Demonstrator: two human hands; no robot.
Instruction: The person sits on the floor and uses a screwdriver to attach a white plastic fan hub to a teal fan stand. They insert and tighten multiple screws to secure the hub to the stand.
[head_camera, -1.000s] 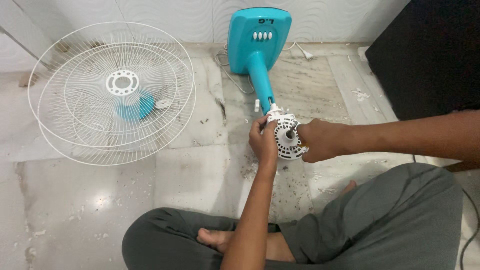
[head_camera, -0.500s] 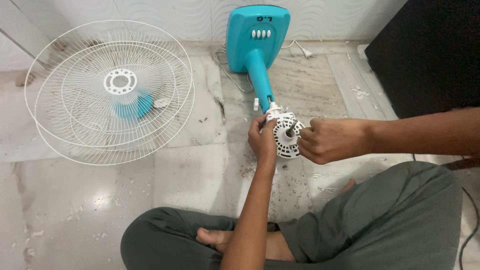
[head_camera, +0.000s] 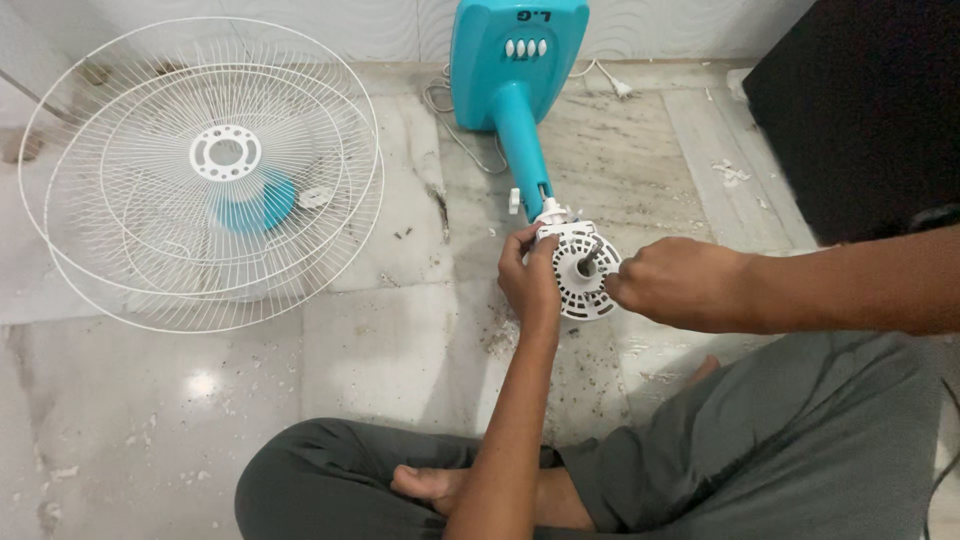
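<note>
Near the middle of the floor, the left hand grips the white motor housing firmly, while the right hand, fingers closed beside its shaft, should work slowly and straight.

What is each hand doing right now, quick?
Left hand: closed around the white fan motor housing, gripping its left edge.
Right hand: closed beside the housing; whether it holds anything cannot be told.
</note>
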